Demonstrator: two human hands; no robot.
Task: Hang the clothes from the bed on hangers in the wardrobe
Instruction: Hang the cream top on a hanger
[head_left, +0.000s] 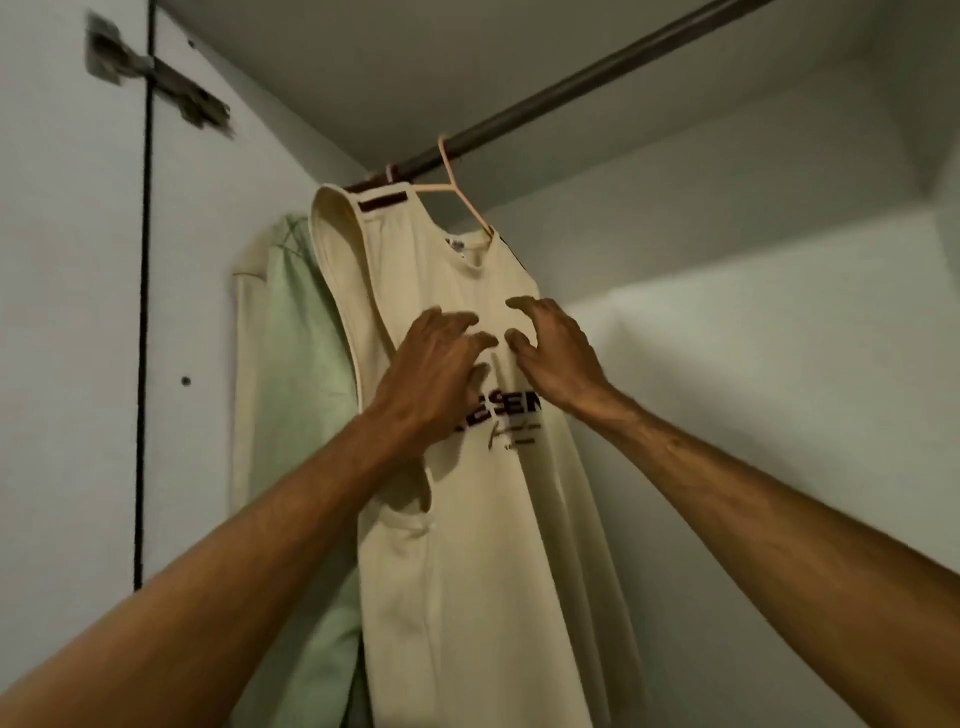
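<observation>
The cream shirt (467, 519) hung on a pink hanger (478, 217) from the wardrobe rail (571, 88), beside a green garment (296, 364). The left hand (431, 374) and right hand (558, 353) were at its chest. Each grip was spread, fingers loosely bent, pinching nothing.

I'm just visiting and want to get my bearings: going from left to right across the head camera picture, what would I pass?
From the left: door hinge → green garment → cream shirt → wardrobe wall.
</observation>
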